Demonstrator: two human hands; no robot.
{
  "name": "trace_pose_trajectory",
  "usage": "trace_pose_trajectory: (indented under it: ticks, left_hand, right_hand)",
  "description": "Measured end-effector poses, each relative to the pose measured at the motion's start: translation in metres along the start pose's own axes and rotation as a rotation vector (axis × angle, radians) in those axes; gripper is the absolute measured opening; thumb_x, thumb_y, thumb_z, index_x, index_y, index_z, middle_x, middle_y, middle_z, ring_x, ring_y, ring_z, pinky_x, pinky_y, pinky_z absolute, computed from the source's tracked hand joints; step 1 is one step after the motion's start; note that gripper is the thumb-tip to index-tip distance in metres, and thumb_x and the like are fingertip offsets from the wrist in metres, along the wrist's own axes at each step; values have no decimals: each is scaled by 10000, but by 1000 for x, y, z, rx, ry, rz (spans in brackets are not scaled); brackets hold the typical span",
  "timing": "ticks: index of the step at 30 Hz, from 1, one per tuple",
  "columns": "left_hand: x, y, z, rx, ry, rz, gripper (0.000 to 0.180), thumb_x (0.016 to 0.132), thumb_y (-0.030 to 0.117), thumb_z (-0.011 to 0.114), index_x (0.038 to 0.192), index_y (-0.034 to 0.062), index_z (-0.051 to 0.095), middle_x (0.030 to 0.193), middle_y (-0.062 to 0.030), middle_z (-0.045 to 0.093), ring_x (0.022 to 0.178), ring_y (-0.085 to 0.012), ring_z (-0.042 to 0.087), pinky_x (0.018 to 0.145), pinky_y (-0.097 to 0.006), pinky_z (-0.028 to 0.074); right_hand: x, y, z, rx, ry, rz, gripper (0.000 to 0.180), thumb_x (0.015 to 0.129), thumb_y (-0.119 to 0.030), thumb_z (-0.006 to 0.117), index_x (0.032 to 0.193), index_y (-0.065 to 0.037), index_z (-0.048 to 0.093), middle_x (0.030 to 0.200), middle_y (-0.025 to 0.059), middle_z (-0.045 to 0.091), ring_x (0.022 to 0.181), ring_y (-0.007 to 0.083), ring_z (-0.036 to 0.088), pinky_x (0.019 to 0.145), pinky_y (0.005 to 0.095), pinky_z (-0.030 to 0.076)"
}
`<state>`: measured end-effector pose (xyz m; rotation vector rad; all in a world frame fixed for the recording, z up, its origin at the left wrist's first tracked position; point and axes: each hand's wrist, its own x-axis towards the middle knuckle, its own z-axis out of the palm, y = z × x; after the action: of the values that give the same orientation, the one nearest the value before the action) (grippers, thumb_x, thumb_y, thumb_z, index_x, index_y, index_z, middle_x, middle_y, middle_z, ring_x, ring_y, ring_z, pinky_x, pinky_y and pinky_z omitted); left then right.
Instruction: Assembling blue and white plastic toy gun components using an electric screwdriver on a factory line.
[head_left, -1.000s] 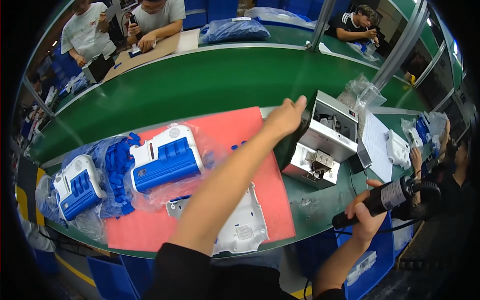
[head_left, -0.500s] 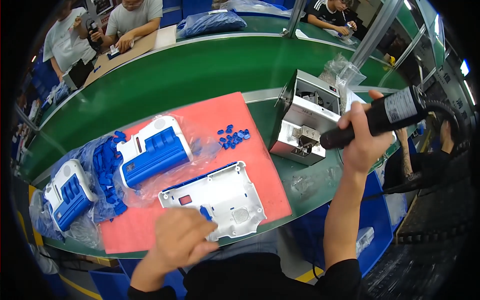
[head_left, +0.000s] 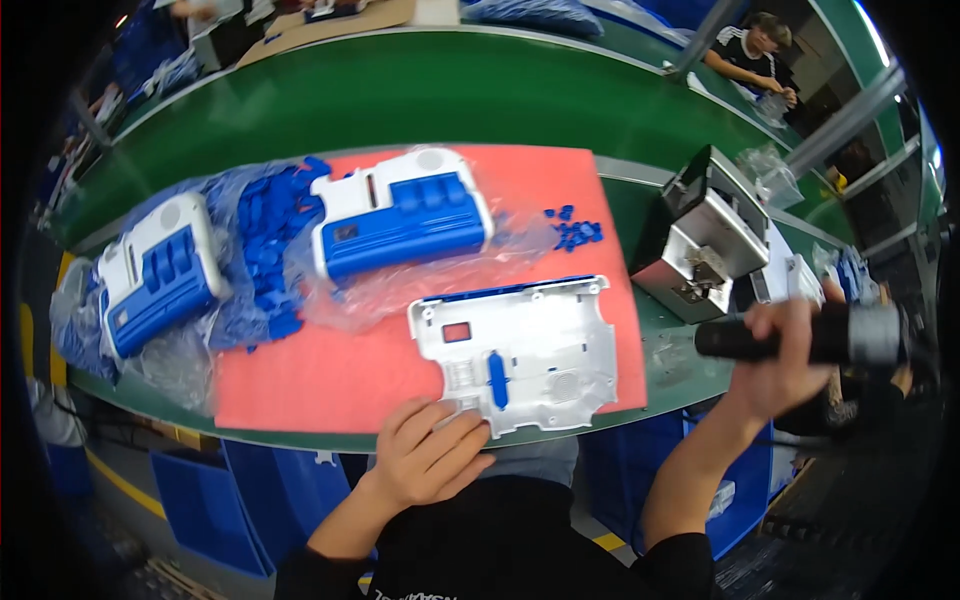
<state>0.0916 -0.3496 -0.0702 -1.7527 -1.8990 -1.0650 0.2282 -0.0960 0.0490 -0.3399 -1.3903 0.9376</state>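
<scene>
A white plastic housing shell [head_left: 530, 345] lies with its hollow inside facing up on the red mat. In the shell sits a long blue plastic piece [head_left: 498, 380]. My left hand [head_left: 430, 450] is at the shell's near left corner, fingers bent and close together against its edge; the grip underneath is hidden. Off to the right, my right hand [head_left: 785, 370] is wrapped round a black corded electric screwdriver [head_left: 740, 341], held level and a little blurred. Its tip points left, apart from the shell.
Two blue-and-white housings, one middle [head_left: 400, 215] and one left [head_left: 165, 275], lie on plastic bags among blue parts [head_left: 265, 240]. Small blue pieces [head_left: 578, 235] rest on the red mat [head_left: 320, 385]. A metal screw-feeder box [head_left: 700, 255] stands right. A co-worker [head_left: 755, 60] sits beyond the green belt.
My view has shifted. My left hand has come down from above the shell onto its near corner, uncovering the blue piece. My right hand has lowered the screwdriver, which now lies more level.
</scene>
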Motion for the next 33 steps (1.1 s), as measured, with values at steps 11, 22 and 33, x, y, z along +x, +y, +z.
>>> trace_pose_trajectory:
  ticks: [11, 22, 33]
  left_hand:
    - [12, 6, 21, 89, -118, -134, 428, 733, 402, 651, 984, 58, 601, 1087, -84, 581, 929, -239, 512, 884, -415, 393]
    - [10, 6, 23, 56, -87, -179, 365, 742, 355, 648, 944, 55, 597, 1050, -83, 594, 852, -224, 506, 873, -419, 409]
    - [13, 4, 24, 49, -99, -167, 324, 755, 353, 642, 865, 49, 626, 1062, -93, 596, 833, -217, 514, 865, -419, 412]
  right_hand:
    - [-86, -32, 94, 127, -224, 210, 311, 906, -246, 485, 1024, 25, 388, 661, 139, 574, 606, 233, 565, 731, 387, 474]
    - [-92, -18, 114, -28, -315, 217, 600, 818, -201, 628, 1195, 6, 210, 637, 28, 517, 543, 133, 541, 730, 279, 445]
    - [-99, 5, 109, -14, -527, 68, 328, 766, 40, 555, 1017, -45, 361, 632, 60, 506, 471, 131, 487, 464, 277, 447]
